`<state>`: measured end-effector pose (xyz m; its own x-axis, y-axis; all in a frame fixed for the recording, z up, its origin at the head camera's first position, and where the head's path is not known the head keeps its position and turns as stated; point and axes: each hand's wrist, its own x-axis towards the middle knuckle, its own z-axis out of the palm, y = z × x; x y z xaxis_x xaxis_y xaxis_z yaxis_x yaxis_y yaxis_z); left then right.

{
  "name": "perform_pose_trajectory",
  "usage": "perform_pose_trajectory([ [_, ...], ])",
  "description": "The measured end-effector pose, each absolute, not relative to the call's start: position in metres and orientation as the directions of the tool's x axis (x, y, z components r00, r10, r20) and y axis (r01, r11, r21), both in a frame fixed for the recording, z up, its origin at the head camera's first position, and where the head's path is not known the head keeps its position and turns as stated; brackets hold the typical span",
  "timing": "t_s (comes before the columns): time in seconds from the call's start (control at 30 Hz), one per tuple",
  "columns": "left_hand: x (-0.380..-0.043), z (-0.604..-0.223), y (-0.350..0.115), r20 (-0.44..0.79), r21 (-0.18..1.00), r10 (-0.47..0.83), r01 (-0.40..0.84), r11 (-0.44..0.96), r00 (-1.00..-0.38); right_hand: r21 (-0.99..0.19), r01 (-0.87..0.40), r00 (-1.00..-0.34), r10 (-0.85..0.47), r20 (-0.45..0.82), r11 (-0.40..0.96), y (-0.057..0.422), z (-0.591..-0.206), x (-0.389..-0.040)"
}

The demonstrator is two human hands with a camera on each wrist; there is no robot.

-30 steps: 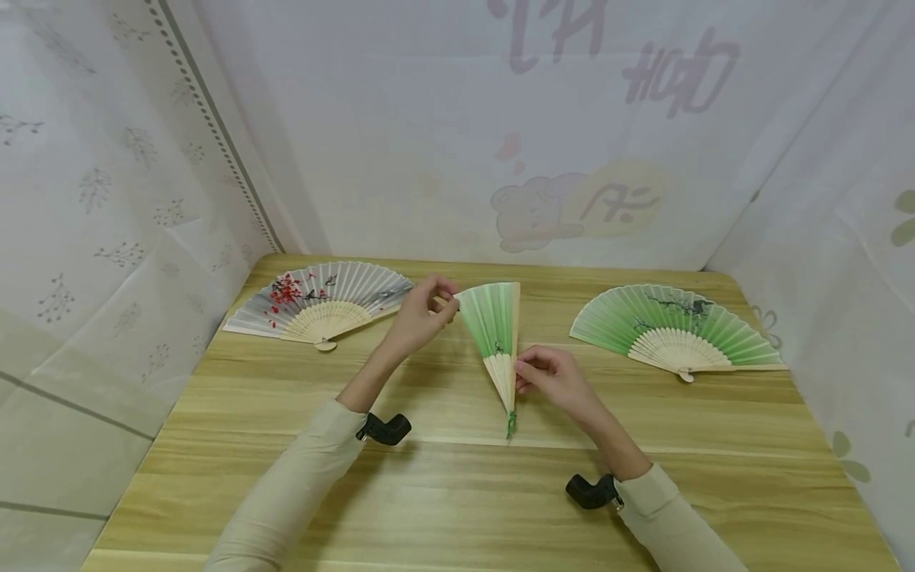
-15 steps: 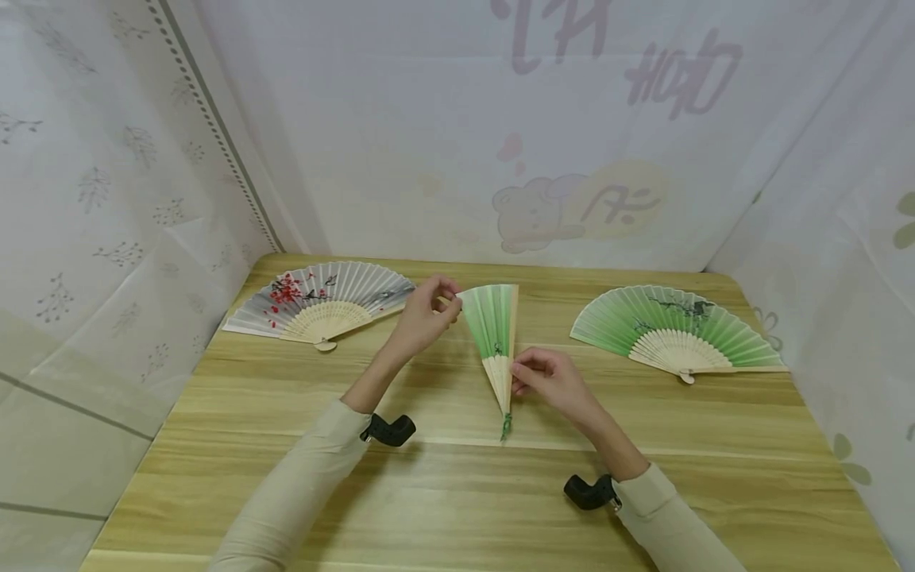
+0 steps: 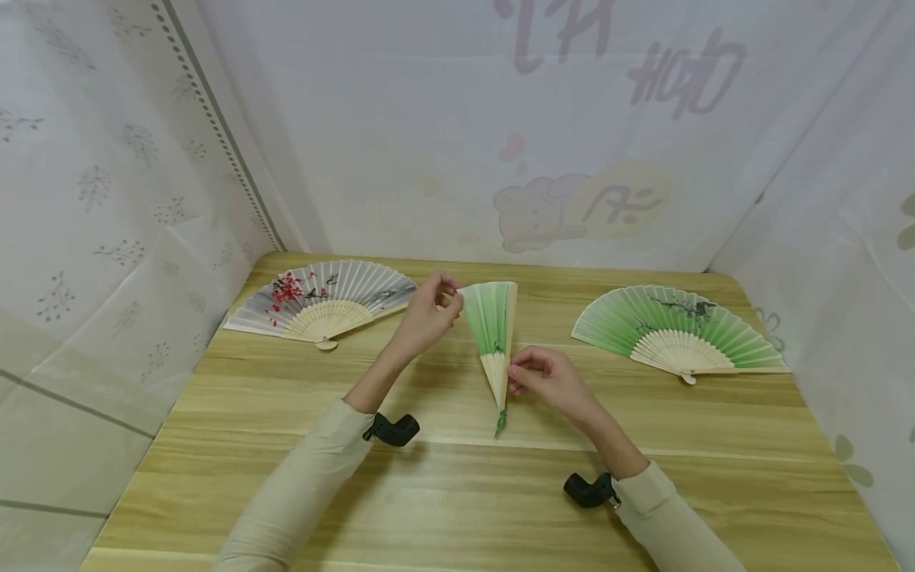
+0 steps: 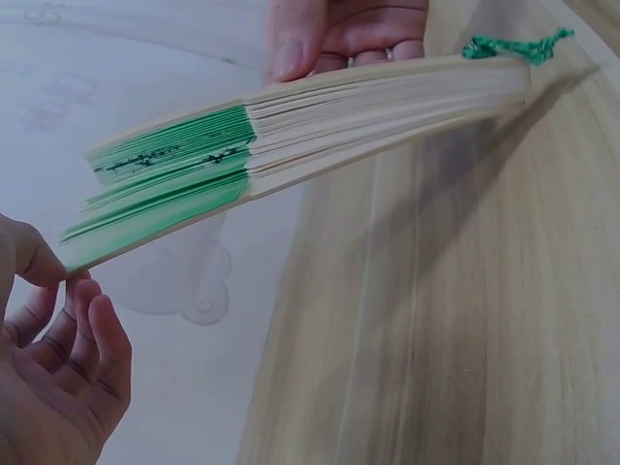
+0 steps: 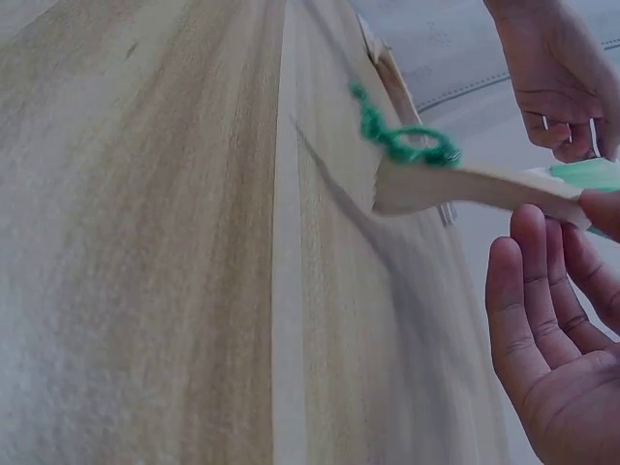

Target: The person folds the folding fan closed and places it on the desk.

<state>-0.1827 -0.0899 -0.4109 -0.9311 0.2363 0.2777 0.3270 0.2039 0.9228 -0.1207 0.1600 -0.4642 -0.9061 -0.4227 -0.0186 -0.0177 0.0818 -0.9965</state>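
A partly spread green folding fan (image 3: 490,322) is held up between both hands, its ribs pale wood and a green cord knotted at the pivot end. My left hand (image 3: 427,314) pinches the far left corner of the fan between thumb and fingertips. On the opposite side, my right hand (image 3: 554,383) pinches the wooden outer rib at about mid-length. In the left wrist view the fan's pleats (image 4: 184,165) stand close together, a dark printed pattern showing on the green. The right wrist view shows the green cord (image 5: 412,140) hanging off the pivot end, above the table.
A spread white-and-grey fan with red blossoms (image 3: 322,302) lies at the back left of the wooden table (image 3: 457,508). Another spread green fan (image 3: 679,330) lies at the back right. Patterned curtains (image 3: 400,143) rise behind and at both sides. Black devices (image 3: 590,491) are strapped at the wrists.
The fan's corded pivot end has swung slightly left, so the fan tilts a little differently. Both hands keep their pinch, and the left hand has shifted slightly right.
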Motion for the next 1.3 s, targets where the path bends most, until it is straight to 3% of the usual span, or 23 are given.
perform_pose_trajectory([
  [0.3,-0.182,-0.405,-0.090,0.244,0.932,0.227,0.293,0.215,-0.943,-0.997,-0.013,-0.887,-0.461,-0.024,0.077,0.158,-0.465,-0.118],
  [0.5,-0.166,-0.383,-0.089,0.249,0.937,0.232,0.294,0.188,-0.940,-0.996,-0.031,-0.896,-0.443,-0.009,0.084,0.158,-0.464,-0.117],
  [0.73,-0.180,-0.414,-0.093,0.234,0.935,0.242,0.286,0.210,-0.942,-0.995,-0.049,-0.890,-0.456,0.005,0.086,0.158,-0.463,-0.115],
  [0.97,-0.176,-0.421,-0.091,0.215,0.921,0.309,0.297,0.250,-0.926,-0.992,-0.067,-0.890,-0.456,0.011,0.107,0.158,-0.462,-0.115],
  [1.3,-0.176,-0.425,-0.086,0.269,0.906,0.307,0.348,0.241,-0.913,-0.989,-0.096,-0.877,-0.480,0.030,0.114,0.157,-0.461,-0.113],
])
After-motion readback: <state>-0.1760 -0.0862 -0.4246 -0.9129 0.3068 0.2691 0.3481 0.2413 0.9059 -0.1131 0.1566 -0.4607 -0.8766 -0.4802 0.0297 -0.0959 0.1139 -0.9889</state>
